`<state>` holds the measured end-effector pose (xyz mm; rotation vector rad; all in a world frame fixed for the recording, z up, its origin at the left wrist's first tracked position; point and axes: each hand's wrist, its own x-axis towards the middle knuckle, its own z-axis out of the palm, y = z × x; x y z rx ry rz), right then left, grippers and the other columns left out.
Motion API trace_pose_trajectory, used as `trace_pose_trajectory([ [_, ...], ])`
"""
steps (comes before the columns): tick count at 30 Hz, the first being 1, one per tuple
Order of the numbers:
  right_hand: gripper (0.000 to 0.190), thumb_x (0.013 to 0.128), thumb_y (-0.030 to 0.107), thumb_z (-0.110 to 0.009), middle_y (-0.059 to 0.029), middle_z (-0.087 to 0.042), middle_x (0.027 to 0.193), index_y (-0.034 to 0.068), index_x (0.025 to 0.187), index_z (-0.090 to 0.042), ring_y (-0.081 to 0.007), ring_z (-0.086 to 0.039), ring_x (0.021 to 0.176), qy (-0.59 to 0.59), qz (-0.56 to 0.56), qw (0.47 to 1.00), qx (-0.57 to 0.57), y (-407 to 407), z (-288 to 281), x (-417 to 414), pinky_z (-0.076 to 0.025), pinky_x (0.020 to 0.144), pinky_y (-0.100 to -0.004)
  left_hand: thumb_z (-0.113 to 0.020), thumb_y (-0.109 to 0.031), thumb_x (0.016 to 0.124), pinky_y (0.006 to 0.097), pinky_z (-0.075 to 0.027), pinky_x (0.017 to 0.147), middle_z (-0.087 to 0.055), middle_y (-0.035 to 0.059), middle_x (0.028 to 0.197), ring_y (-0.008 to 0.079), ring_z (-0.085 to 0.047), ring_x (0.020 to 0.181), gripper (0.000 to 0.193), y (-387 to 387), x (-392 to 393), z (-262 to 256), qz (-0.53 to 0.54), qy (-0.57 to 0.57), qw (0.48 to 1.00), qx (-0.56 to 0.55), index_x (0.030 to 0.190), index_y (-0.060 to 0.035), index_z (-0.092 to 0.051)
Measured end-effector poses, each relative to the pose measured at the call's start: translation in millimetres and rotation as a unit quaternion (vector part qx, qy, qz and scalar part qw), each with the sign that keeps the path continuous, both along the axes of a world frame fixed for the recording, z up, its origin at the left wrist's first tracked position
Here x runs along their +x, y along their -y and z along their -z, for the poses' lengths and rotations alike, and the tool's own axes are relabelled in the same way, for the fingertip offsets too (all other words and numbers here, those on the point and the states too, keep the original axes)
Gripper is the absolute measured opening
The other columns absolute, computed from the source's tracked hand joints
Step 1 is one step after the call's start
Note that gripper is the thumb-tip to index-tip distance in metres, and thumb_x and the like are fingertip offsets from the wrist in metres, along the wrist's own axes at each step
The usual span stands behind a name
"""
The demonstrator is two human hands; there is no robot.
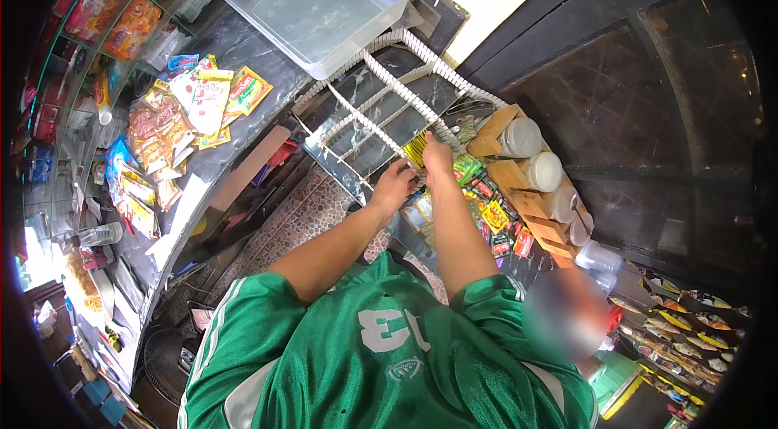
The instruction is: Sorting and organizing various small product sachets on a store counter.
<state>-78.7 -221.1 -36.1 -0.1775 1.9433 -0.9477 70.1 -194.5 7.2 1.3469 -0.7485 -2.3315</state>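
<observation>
Both hands are at the near right corner of a white divided rack (384, 78), which lies on a dark marbled surface. My right hand (437, 157) is shut on a bundle of yellow packets (417, 148) with dark stripes. Just left of it, my left hand (396, 186) has bent fingers near the packets and the rack's edge; whether it grips anything cannot be told. Several green, red and dark sachets (493, 216) lie beside my right forearm. The rack's compartments on the left show bare marbled surface.
A translucent plastic bin (322, 3) stands beyond the rack. Packets (206, 95) lie in piles on the counter at left. Lidded jars (544, 172) sit in a wooden holder (535, 204) at right. A fan (167, 362) stands below the counter at lower left.
</observation>
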Motion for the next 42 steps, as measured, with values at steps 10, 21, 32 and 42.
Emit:
trace_pose_trajectory([
  [10,0.048,0.108,0.043,-0.048,-0.0168,-0.069,0.122,0.004,0.127,-0.067,-0.0321,-0.066,0.107,0.007,-0.018,1.0,-0.008,7,16,-15,-0.052,0.087,-0.0456,-0.056,-0.023,0.108,0.0402,-0.047,0.116,-0.061,0.0174,0.143,0.0289,-0.063,0.129,0.058,1,3,-7,-0.003,0.024,1.0,-0.008,0.16,-0.0042,-0.04],
  [21,0.045,0.109,0.051,-0.047,-0.0052,-0.072,0.109,0.017,0.131,-0.064,-0.0224,-0.068,0.088,-0.032,-0.074,0.997,0.008,9,66,-36,-0.052,0.072,-0.0481,-0.056,-0.026,0.107,0.0388,-0.049,0.111,-0.062,0.0135,0.141,0.0261,-0.064,0.124,0.058,4,3,-19,0.019,0.035,0.999,-0.009,0.161,-0.0073,-0.042],
  [32,0.048,0.109,0.052,-0.051,-0.0075,-0.072,0.102,0.01,0.129,-0.064,-0.0231,-0.069,0.081,0.024,-0.012,1.0,0.013,18,58,-31,-0.051,0.064,-0.0474,-0.056,-0.027,0.107,0.0387,-0.049,0.112,-0.065,0.0137,0.138,0.0263,-0.065,0.123,0.058,2,-1,-11,0.011,0.023,1.0,-0.009,0.16,-0.0056,-0.042],
  [42,0.048,0.108,0.053,-0.051,-0.0064,-0.071,0.104,0.012,0.128,-0.065,-0.0222,-0.067,0.083,-0.022,-0.066,0.997,0.026,15,66,-33,-0.051,0.068,-0.0471,-0.06,-0.027,0.106,0.0383,-0.049,0.11,-0.065,0.0134,0.139,0.0266,-0.065,0.124,0.063,3,-1,-6,0.007,0.024,1.0,0.003,0.161,-0.0048,-0.039],
])
